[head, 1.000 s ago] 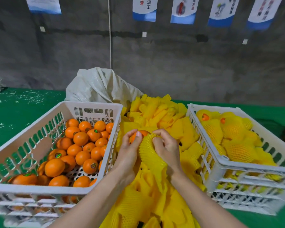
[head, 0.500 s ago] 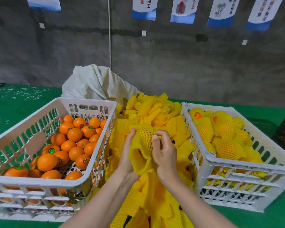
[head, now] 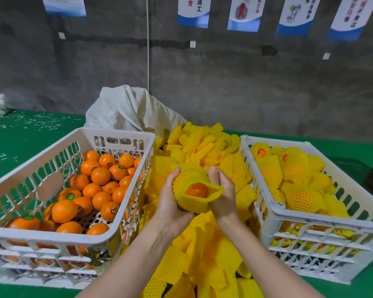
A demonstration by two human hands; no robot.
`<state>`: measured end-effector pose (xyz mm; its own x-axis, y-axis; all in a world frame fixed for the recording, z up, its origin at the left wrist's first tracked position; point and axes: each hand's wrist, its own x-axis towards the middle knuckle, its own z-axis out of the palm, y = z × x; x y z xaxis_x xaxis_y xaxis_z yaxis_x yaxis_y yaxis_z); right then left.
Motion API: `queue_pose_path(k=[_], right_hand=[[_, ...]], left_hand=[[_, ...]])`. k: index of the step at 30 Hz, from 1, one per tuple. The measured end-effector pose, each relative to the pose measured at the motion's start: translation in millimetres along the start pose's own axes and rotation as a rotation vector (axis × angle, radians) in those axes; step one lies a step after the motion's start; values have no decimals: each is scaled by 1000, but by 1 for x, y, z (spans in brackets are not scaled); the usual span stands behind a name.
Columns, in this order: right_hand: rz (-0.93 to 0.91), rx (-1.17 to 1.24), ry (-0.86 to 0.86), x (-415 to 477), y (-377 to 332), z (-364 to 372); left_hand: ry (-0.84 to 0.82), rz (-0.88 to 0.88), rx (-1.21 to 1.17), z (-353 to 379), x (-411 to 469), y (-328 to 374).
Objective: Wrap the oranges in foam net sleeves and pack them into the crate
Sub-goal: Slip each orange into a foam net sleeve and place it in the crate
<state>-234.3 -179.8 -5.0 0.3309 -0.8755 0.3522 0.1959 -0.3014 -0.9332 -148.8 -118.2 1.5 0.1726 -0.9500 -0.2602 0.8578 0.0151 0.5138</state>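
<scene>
The left hand point(head: 170, 203) cups a foam net sleeve point(head: 191, 204) from below and the left. Its fingers are curled under the sleeve and its thumb point(head: 176, 172) is pressed to the upper side. The right hand point(head: 223, 196) grips the same sleeve from the right, fingers point(head: 221, 179) bent inward, with the sleeve's flared lip lying across them.

Between the two sets of fingers the sleeve's long axis runs away from the person. Its open mouth faces back toward the camera and its rounded far end bulges up. An orange point(head: 196, 190) sits inside, its smooth skin showing through the mouth. The sleeve is bright yellow, soft and ribbed in a diamond mesh.

Under and beyond the fingers lies a heap of empty sleeves point(head: 202, 143), flat and tubular. Left of the fingers is a white slotted plastic crate point(head: 52, 236) of bare oranges point(head: 100, 175). To their right, a matching packing crate point(head: 310, 219) holds wrapped fruit point(head: 297, 171). Both stand on the green counter point(head: 19, 136).
</scene>
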Motion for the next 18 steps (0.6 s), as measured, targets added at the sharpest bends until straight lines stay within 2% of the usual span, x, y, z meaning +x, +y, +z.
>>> queue_pose_path(k=[4, 5, 8, 10, 11, 14, 16, 18], right_hand=[[26, -105, -89, -3, 2, 1], [91, -84, -114, -2, -1, 0], [446, 76, -201, 5, -14, -8], [586, 155, -259, 5, -17, -9], [591, 122, -292, 4, -16, -6], [526, -11, -254, -3, -12, 2], [545, -11, -245, -5, -11, 4], [575, 6, -214, -7, -9, 3]], left_hand=[[67, 153, 101, -4, 6, 5], [81, 208, 146, -6, 6, 6], [152, 313, 288, -10, 7, 7], [187, 399, 474, -11, 7, 5], [195, 460, 558, -12, 7, 3], [250, 677, 733, -14, 7, -4], [334, 819, 925, -17, 9, -4], [366, 876, 999, -20, 12, -2]])
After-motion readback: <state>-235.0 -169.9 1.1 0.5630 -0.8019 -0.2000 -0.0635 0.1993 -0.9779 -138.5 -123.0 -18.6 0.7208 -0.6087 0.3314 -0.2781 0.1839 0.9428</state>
